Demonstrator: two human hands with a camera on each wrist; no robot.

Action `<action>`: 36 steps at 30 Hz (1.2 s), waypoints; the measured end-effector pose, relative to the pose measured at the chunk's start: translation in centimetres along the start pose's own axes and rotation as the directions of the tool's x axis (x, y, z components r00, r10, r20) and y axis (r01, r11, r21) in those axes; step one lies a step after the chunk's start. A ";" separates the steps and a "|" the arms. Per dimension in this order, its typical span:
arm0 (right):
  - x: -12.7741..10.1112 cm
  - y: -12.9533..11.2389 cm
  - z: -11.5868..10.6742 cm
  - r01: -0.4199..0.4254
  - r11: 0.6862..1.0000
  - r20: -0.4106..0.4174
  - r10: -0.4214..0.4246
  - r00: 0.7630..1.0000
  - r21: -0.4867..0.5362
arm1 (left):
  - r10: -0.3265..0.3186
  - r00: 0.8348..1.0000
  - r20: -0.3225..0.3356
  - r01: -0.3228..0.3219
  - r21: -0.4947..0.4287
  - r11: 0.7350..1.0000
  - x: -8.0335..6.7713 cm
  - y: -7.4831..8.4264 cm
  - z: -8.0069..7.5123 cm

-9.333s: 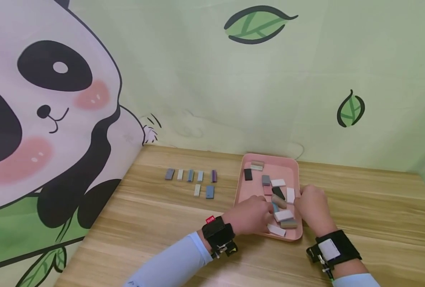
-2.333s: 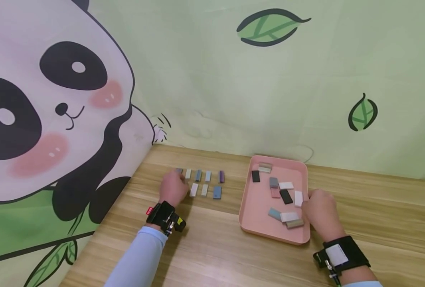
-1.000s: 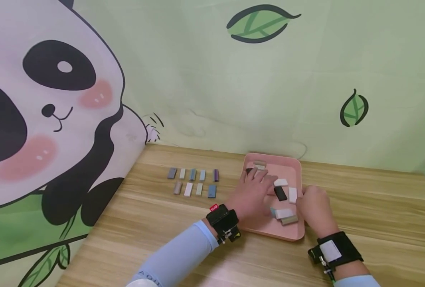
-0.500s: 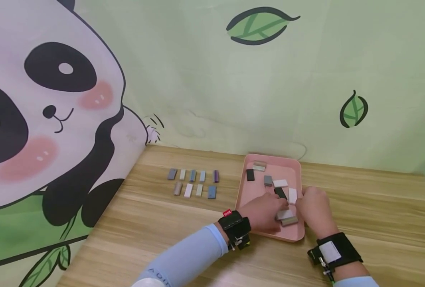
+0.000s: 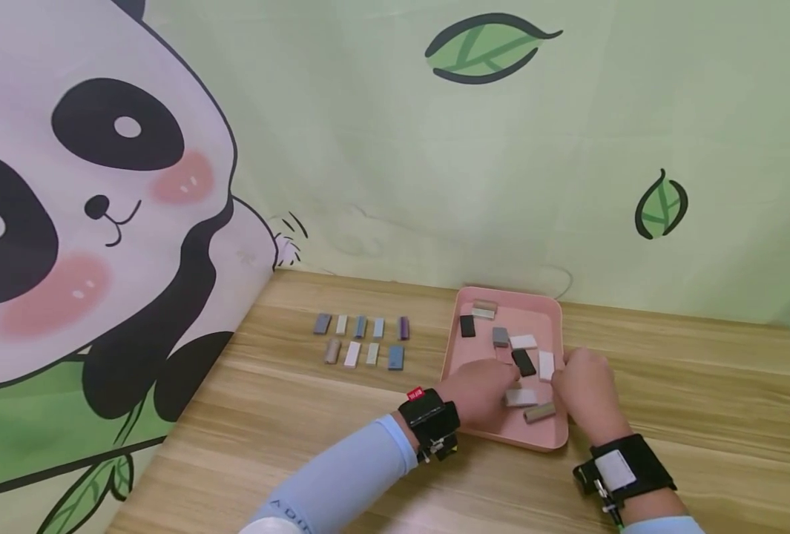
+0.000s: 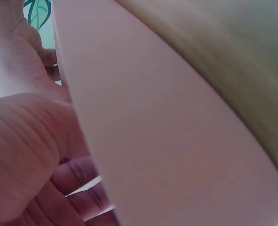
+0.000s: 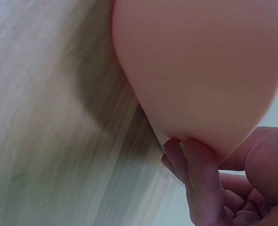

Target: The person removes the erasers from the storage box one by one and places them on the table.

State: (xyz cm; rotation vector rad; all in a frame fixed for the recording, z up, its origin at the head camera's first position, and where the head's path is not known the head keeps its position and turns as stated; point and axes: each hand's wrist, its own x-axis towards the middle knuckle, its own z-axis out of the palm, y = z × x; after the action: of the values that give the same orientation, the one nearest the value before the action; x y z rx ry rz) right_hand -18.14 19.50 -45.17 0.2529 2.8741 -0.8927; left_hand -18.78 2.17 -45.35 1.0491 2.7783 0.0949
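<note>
In the head view, my left hand (image 5: pixel 481 389) reaches over the near left side of a pink tray (image 5: pixel 455 363). Its fingertips are down among small blocks, beside a white block (image 5: pixel 520 398). The tray wall (image 6: pixel 143 117) hides those fingertips in the left wrist view, so any grip is unclear. My right hand (image 5: pixel 588 389) holds the tray's right rim, its fingers (image 7: pixel 202 174) against the outer wall. A brown block (image 5: pixel 539 413), a black block (image 5: pixel 523 363) and an upright white block (image 5: pixel 546 366) lie near the hands.
Left of the tray, several small blocks stand in two rows on the wooden table, among them a blue block (image 5: pixel 396 357) and a purple block (image 5: pixel 403 328). Further back in the tray are a grey block (image 5: pixel 500 337) and another black block (image 5: pixel 467 325). A printed cloth backs the table.
A white and a brown block joined the front row; my left hand came back from there to the tray. The tray's white and brown blocks have just come apart. My right hand stays put.
</note>
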 end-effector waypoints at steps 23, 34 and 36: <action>0.2 0.0 0.4 -0.020 1.000 0.005 0.020 1.000 -0.003 | -0.331 0.899 -0.287 0.263 -0.251 0.931 -5.3 -8.1 -6.9; 0.0 -0.2 0.5 -0.023 1.000 0.014 0.023 1.000 -0.010 | -0.663 0.655 -0.361 0.407 -0.571 0.713 -10.7 -16.3 -6.4; 0.0 -0.2 0.4 -0.028 1.000 0.016 0.028 0.999 -0.005 | -0.713 0.614 -0.338 0.437 -0.606 0.664 -11.6 -17.6 -5.8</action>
State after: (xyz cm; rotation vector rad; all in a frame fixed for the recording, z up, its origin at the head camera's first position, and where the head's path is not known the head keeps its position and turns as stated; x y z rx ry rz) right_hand -18.10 19.11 -45.40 0.2835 2.8501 -0.8789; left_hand -22.73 -18.66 -40.13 -0.1152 3.1561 1.0868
